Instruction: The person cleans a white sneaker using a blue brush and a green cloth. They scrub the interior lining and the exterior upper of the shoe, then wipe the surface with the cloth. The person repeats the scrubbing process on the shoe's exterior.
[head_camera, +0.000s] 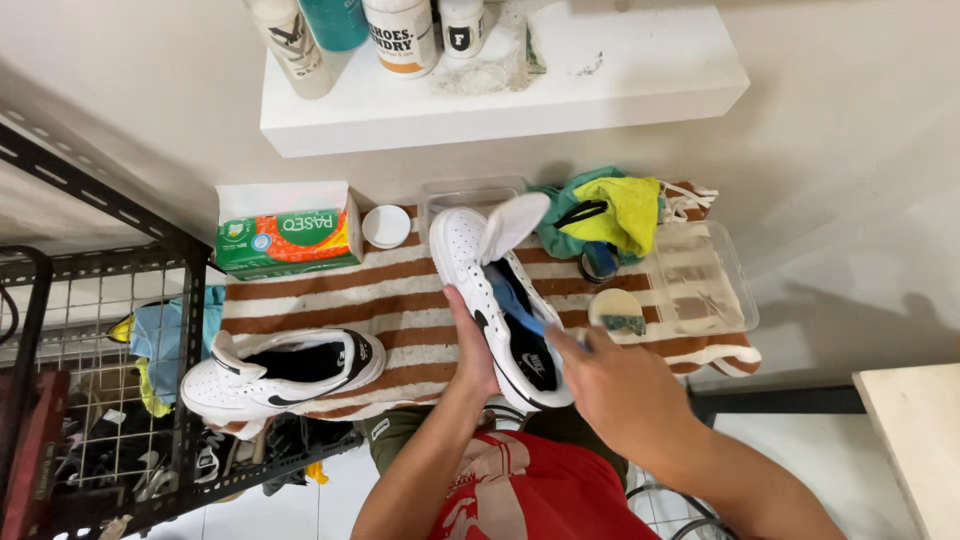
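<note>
- Holding a white shoe (478, 265) from below, the left hand (470, 345) wraps its fingers around the side; the shoe sits up in the air over the striped towel (400, 295), right in front of the person.
- The shoe's long way runs from the toe, far away near the wall, to the heel, close to the body. Its tongue (512, 222) is flipped up at the far end.
- The right hand (610, 385) is at the heel end, fingers squeezed on a blue brush (515, 305) that pokes into the shoe's opening. This hand is the nearer one to the opening.
- Another white shoe (285, 372) lies on its own on the towel, well to the left.
- A clear tray (738, 290) on the right looks almost empty; I cannot tell what little is inside.
- A tissue box (290, 235), a small white lid (386, 226) and green and yellow cloths (610, 210) sit at the back.
- Bottles (400, 35) stand on the white shelf (640, 75) above.
</note>
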